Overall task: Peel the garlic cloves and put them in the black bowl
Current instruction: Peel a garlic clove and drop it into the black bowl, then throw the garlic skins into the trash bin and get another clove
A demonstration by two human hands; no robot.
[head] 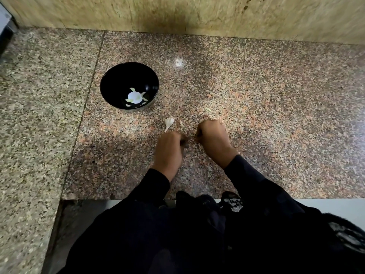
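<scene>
The step in hand looked to be the peeling itself, midway through the job. At the upper left of the frame sat the black bowl (129,87) on the granite counter (256,95), with several pale peeled cloves (129,100) lying in its bottom around a bright glare spot. Just right of and below the bowl, in the middle of the frame, lay a garlic remnant with a stalk (169,123), and beside it a small loose clove or scrap of skin (181,123) — too blurred to tell which. Below these the left hand (168,149) was curled, knuckles up, its fingertips turned toward the right hand (214,138), likewise curled and close beside it. Both seemed to pinch something small between them, probably a clove, though it was hidden and could not be confirmed. Judged from this, the next move called for stripping the skin free, then carrying the bare clove up and left to the bowl — a short reach.
</scene>
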